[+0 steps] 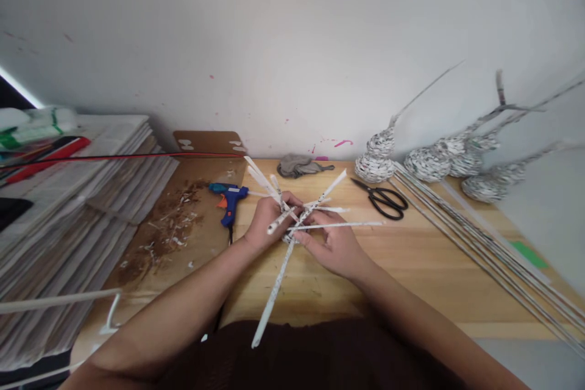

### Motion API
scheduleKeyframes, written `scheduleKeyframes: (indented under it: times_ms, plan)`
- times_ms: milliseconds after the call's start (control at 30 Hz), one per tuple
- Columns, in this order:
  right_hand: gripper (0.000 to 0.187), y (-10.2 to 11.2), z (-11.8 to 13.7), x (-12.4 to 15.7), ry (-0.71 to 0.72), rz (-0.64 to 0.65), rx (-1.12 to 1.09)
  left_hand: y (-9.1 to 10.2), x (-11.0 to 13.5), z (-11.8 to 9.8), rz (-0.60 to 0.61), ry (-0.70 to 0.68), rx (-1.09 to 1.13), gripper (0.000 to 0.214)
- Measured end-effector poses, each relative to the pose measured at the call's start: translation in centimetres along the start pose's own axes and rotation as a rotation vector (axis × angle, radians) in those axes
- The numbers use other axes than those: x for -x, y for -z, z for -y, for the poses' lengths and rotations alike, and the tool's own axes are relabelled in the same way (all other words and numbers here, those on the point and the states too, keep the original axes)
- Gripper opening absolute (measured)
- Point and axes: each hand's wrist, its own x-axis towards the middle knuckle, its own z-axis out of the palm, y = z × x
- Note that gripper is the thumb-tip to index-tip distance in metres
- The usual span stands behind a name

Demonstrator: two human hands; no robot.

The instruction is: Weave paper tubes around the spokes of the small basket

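Both of my hands meet over the wooden table (411, 256), holding a star of crossed rolled-paper tubes (292, 219). My left hand (265, 219) is closed around the crossing from the left. Fingers of my right hand (331, 244) pinch the tubes at the centre from the right. The tubes fan out: a long one (269, 304) runs toward me, others point up-left, up-right and right.
A blue hot-glue gun (231, 198) lies just left of my hands, black scissors (386, 200) to the right. Woven paper shapes (377, 158) and a bundle of long paper rods (479, 237) occupy the right side. A newspaper stack (68, 195) stands at left, with a grey cloth (299, 166) by the wall.
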Motion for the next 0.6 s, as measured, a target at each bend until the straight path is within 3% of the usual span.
scheduleKeyframes:
  times_ms: [200, 367, 467, 600]
  plan:
    - [0.016, 0.4, 0.8, -0.1, -0.103, 0.043, -0.230, -0.1, 0.1, -0.7, 0.007, -0.002, 0.009, 0.006]
    - [0.032, -0.4, 0.4, 0.2, -0.052, 0.079, -0.003, -0.3, 0.0, 0.0, 0.053, 0.076, 0.109, 0.007]
    - [0.016, -0.9, 0.2, 0.4, -0.027, 0.006, 0.080, -0.5, 0.0, -0.1, 0.072, 0.063, 0.107, 0.005]
    - [0.008, -1.0, 0.4, 0.6, -0.052, -0.090, -0.038, -0.5, 0.1, -0.7, 0.089, 0.022, 0.126, 0.004]
